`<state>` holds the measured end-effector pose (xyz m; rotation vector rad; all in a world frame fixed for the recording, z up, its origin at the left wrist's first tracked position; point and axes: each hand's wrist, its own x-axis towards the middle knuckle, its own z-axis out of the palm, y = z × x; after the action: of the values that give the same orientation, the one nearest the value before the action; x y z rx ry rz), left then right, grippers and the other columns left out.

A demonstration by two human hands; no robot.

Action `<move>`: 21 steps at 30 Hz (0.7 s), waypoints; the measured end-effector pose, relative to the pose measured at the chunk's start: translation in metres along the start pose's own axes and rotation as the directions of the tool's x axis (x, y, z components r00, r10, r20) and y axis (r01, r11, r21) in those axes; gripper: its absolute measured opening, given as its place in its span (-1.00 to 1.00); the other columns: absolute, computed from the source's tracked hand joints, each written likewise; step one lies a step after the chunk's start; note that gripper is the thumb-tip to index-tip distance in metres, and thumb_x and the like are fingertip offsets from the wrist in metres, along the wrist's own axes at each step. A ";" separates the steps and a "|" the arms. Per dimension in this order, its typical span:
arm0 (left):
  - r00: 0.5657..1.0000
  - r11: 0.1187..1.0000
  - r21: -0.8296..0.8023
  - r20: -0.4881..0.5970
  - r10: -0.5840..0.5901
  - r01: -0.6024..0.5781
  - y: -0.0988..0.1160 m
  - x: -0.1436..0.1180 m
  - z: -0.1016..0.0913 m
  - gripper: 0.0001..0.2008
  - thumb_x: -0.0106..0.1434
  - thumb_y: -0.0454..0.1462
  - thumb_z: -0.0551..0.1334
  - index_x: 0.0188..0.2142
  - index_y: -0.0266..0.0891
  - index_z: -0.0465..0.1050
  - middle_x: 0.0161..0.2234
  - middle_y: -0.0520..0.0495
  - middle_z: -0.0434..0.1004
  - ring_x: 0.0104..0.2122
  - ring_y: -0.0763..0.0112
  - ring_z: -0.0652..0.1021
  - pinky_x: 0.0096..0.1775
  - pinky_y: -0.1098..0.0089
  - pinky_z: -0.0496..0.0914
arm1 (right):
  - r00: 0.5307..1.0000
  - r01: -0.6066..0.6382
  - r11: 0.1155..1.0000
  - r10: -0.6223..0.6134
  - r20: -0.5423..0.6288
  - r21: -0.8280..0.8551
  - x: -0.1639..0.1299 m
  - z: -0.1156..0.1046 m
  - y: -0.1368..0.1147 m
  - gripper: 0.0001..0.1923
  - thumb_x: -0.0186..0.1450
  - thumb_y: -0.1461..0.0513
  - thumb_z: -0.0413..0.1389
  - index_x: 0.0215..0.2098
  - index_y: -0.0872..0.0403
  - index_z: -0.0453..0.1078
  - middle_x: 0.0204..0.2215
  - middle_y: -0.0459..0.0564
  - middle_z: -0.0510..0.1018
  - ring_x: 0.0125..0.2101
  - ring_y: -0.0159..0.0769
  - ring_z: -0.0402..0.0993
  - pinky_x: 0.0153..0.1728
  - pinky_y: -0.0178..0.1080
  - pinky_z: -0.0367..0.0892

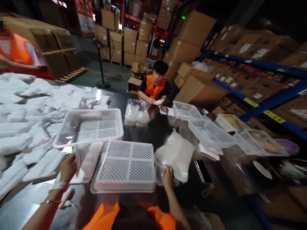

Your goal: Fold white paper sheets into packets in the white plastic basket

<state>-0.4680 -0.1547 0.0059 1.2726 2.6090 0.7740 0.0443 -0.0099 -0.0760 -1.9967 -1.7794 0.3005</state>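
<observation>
I find the right hand resting its fingers on the lower edge of a clear plastic bag filled with pale rounded goods; the fingertips press the film and look closed on a fold of it, though motion blur leaves the pinch uncertain. The bag lies on the dark table directly beyond the fingers, just right of an upturned white mesh basket. I judge the bag light, soft and slippery: the film will slide and sag, so the hold belongs on a gathered edge or under the bulk, not on the smooth face. The left hand is clenched on a thin clear packet with a white flat piece inside, which hangs limp beside its fingers and rests against the upturned basket. Beyond the left fingers stands an upright mesh basket, and to their left lies a heap of white wrapped pieces. Past the right fingers, further to the right, a row of further baskets crowds the table edge. A second filled bag lies far across the table before a seated person in an orange vest. A phone-like dark slab sits just right of the right fingers and could obstruct.
</observation>
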 end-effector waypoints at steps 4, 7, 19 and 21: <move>0.986 0.983 -0.079 -0.034 0.165 -0.167 0.047 -0.004 0.027 -0.71 0.27 -0.22 0.08 -0.14 -0.30 0.49 -0.32 -0.17 0.65 -0.36 0.22 0.62 -0.33 0.34 0.45 | 0.997 0.022 0.980 -0.006 0.081 -0.197 0.007 -0.007 -0.021 -0.51 0.24 0.25 0.09 0.15 0.11 0.38 0.23 0.25 0.28 0.14 0.06 0.27 0.11 -0.06 0.23; 0.860 0.851 -0.175 0.038 0.509 -0.496 0.096 -0.028 0.054 -0.68 0.28 -0.30 0.03 -0.10 -0.25 0.51 -0.14 -0.19 0.64 -0.17 0.19 0.62 -0.12 0.25 0.47 | 0.985 0.029 0.922 0.040 0.169 -0.386 0.010 -0.015 -0.039 -0.44 0.24 0.28 0.12 0.22 0.05 0.32 0.30 0.23 0.18 0.17 0.12 0.25 0.10 -0.01 0.22; 0.430 0.477 -0.252 0.221 0.875 -0.842 0.143 -0.098 0.107 -0.54 0.25 -0.46 0.06 0.10 -0.17 0.40 0.13 -0.16 0.48 0.16 0.19 0.42 0.19 0.02 0.24 | 0.870 0.348 0.880 -0.174 0.462 -0.323 0.063 -0.031 -0.080 -0.57 0.26 0.41 0.06 0.07 0.04 0.41 0.00 0.08 0.56 0.03 -0.22 0.44 0.00 -0.31 0.27; 0.464 0.498 -0.251 0.187 0.866 -0.830 0.138 -0.093 0.102 -0.61 0.27 -0.45 0.03 0.00 -0.20 0.46 0.08 -0.16 0.52 0.08 0.21 0.49 0.10 0.14 0.35 | 0.890 0.290 0.894 -0.120 0.440 -0.342 0.067 -0.038 -0.082 -0.56 0.26 0.43 0.01 0.10 0.14 0.37 -0.13 0.13 0.61 -0.10 -0.20 0.51 -0.12 -0.30 0.31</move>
<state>-0.2786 -0.1167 -0.0211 2.4603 1.5017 0.7340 -0.0017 0.0546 0.0046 -2.0900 -2.4764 0.3222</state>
